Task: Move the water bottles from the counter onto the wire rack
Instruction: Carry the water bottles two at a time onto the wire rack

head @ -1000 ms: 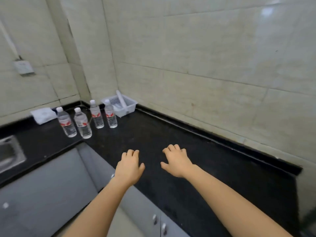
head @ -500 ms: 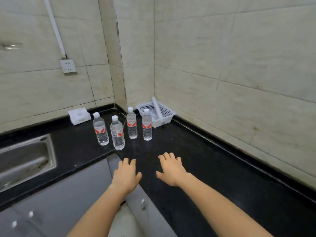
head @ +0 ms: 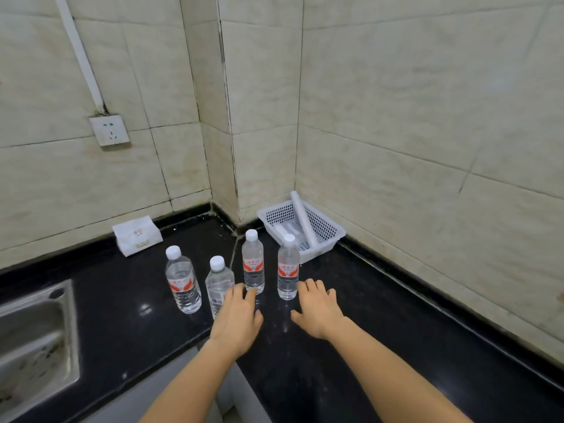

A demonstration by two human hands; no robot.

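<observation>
The left hand (head: 236, 319) lies spread, fingers straight, holding nothing; it partly covers the second water bottle (head: 218, 280), though whether it touches I cannot tell; the right hand (head: 319, 309) is likewise spread and empty, just beside the rightmost water bottle (head: 287, 270). These, the leftmost water bottle (head: 182, 282) and the third water bottle (head: 253, 264) stand upright and capped on the black counter (head: 122, 300); no wire rack is in view. Full, they probably feel weighty, smooth and thin-walled; a grip round the labelled middle looks safest.
</observation>
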